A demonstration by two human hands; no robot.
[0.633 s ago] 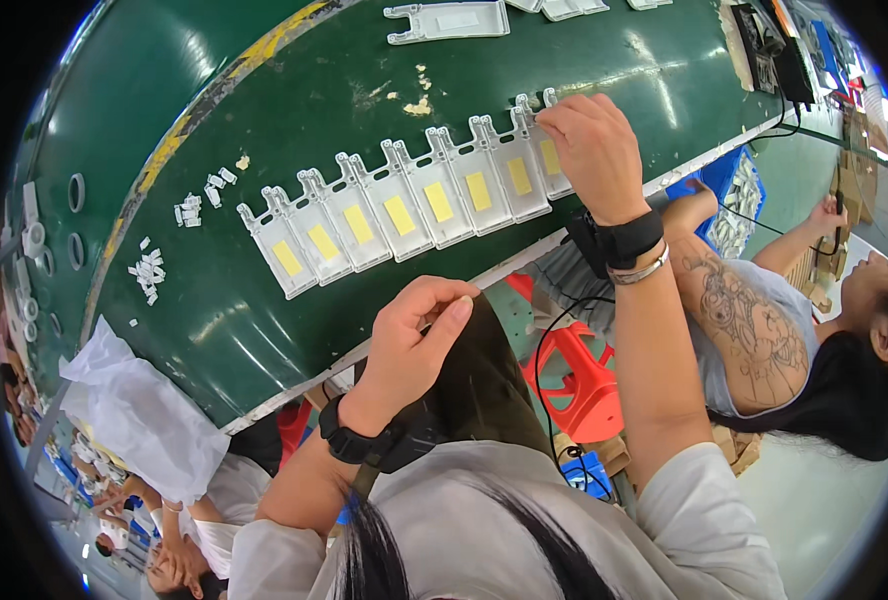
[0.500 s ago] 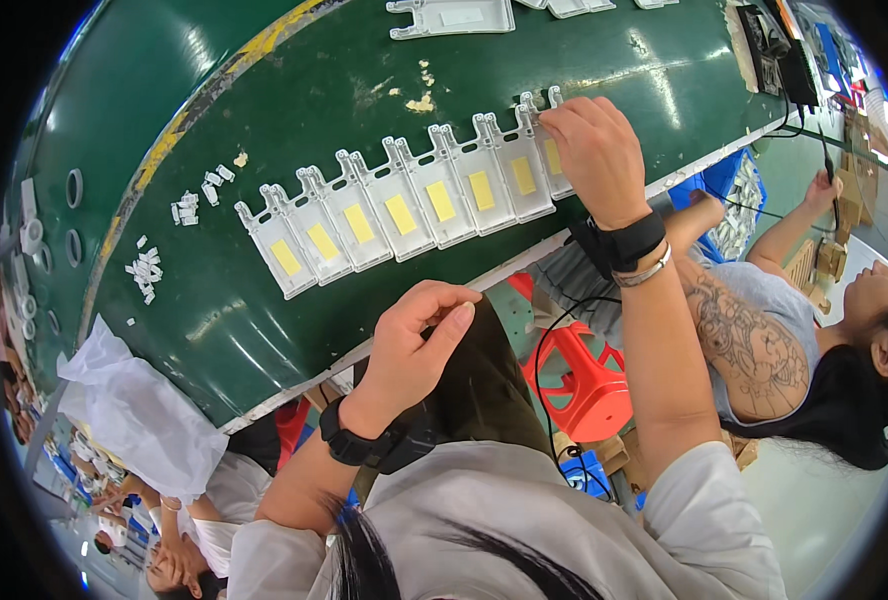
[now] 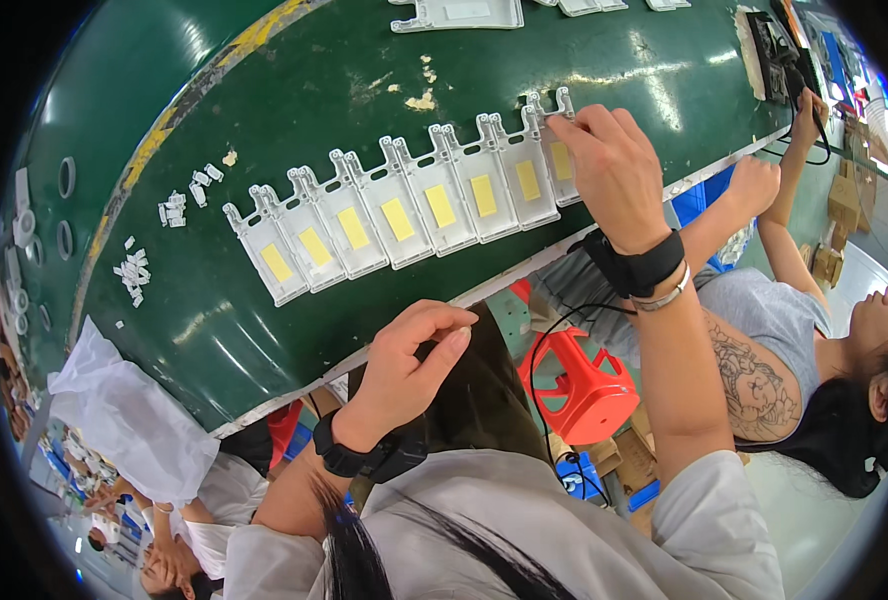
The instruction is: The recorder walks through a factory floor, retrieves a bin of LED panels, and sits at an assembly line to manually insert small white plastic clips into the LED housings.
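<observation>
The left hand hangs off the table's near edge, its grip pinched shut, contents hidden. The right hand grips the end tray in the row of white trays near that edge. A careless nudge could likely skew the touching row or push it toward the drop.

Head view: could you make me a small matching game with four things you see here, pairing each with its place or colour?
Things:
1. row of white plastic parts
2. stool
3. right hand
4. left hand

Places or colours:
A. red, on the floor under the bench edge
B. at the right end of the row, fingers on the last part
C. lying side by side on the green surface, each with a yellow patch
D. off the bench, fingers pinched together, below the row

Pairs: 1-C, 2-A, 3-B, 4-D
</observation>
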